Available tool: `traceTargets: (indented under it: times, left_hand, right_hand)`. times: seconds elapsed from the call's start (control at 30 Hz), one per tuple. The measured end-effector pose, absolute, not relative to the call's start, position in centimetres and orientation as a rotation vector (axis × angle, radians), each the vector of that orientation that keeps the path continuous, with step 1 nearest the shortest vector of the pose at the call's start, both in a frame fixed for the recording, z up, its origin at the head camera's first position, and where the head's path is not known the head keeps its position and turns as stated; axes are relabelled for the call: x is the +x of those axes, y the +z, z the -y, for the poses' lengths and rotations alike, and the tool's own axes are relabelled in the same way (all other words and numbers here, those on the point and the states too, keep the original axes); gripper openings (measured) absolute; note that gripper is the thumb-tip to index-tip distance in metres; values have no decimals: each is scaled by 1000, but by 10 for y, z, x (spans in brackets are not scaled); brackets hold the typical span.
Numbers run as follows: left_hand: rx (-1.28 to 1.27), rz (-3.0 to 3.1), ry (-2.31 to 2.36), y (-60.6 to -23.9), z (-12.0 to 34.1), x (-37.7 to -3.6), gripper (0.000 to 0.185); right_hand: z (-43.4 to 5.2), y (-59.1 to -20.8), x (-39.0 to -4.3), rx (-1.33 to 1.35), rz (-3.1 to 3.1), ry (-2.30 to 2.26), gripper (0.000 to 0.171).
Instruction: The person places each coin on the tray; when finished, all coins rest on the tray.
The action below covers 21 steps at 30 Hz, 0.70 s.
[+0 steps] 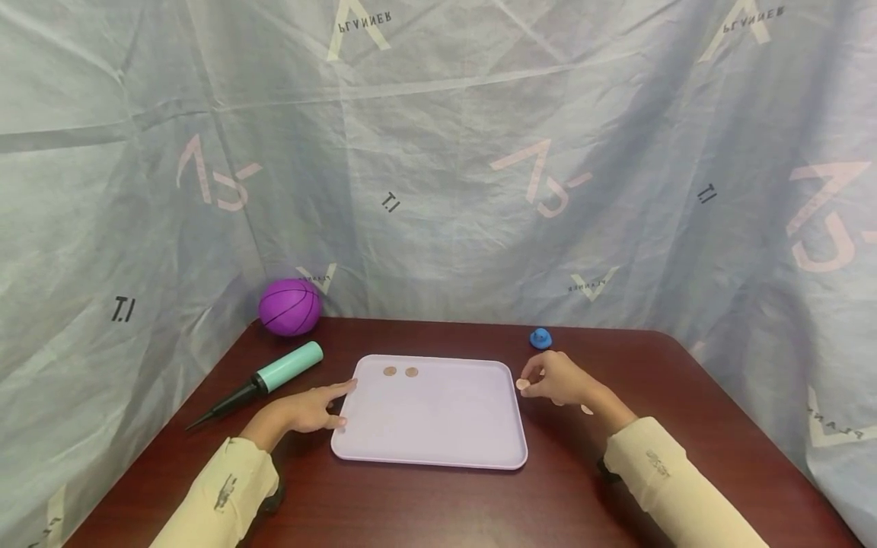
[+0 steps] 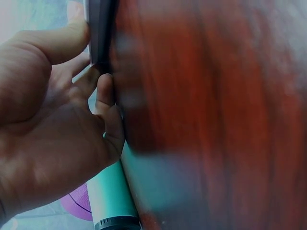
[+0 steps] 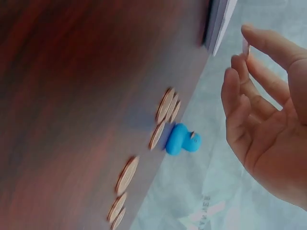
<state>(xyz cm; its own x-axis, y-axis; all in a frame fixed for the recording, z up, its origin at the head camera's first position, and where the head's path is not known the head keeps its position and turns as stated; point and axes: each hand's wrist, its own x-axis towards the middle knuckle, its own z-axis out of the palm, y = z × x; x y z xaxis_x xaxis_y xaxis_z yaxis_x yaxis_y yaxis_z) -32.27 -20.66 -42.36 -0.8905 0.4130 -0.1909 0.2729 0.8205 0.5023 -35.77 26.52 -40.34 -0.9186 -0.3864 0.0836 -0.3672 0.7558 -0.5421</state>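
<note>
Both arms in long pale cream sleeves, cuffs ending at the wrists. Small dark printed mark on each: left sleeve (image 1: 222, 491), right sleeve (image 1: 661, 464). Left hand (image 1: 304, 411) and right hand (image 1: 558, 378) bare, no gloves.

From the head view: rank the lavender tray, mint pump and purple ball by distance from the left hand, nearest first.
1. lavender tray: the left hand touches its left edge.
2. mint pump: lying just behind and left of the hand.
3. purple ball: back-left corner of the table, beyond the pump.
</note>
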Motion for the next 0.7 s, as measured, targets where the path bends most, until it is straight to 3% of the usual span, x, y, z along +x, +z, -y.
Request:
traceTargets:
  times: [0.23,0.7]
  left_hand:
    - [513,-2701,685,-421,207,-323,77]
    - [511,-2693,679,-419,206,-322,78]
  right_hand:
    - [-243,-402,-369,-759,-2969,-891,16]
    - [-198,-405,-385,-691,-2978,-830,12]
